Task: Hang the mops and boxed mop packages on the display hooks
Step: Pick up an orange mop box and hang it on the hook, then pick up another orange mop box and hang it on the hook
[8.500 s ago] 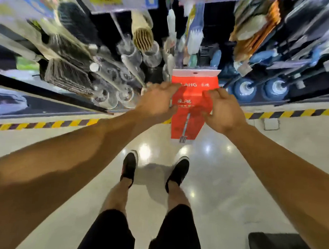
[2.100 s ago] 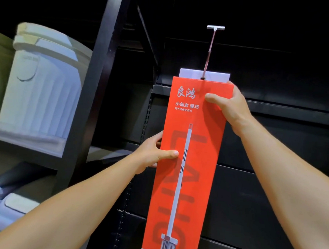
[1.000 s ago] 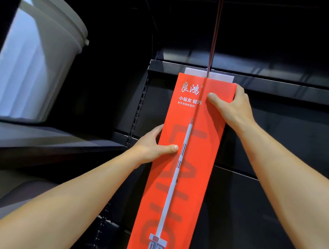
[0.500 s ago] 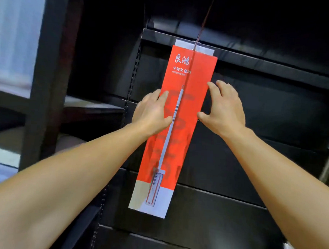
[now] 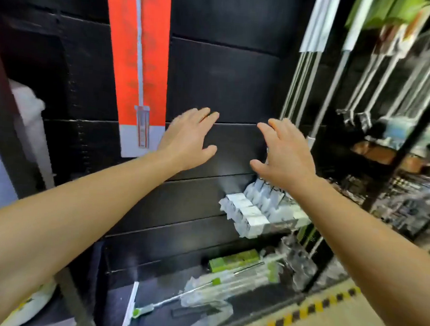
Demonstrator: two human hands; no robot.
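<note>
The red box (image 5: 139,65) hangs flat against the black back panel (image 5: 221,82), its top cut off by the upper edge of the view, so I cannot see the hook that carries it. Its white lower end sits just left of my left hand (image 5: 189,138). That hand is spread, fingers (image 5: 201,114) straight and loose, holding nothing; whether its edge brushes the box I cannot tell. My right hand (image 5: 286,152) is raised beside it, well clear of the box, palm toward the panel, fingers spread and slightly bent, also holding nothing.

To the right, mops (image 5: 313,55) with white grips and metal poles hang in a row. Below my right hand a stack of small white packs (image 5: 248,212) juts out from the panel. On the bottom shelf (image 5: 164,308) lie wrapped mops (image 5: 208,296) in clear plastic and a green pack (image 5: 233,259). A yellow-and-black stripe (image 5: 308,309) runs along the floor at the foot of the rack.
</note>
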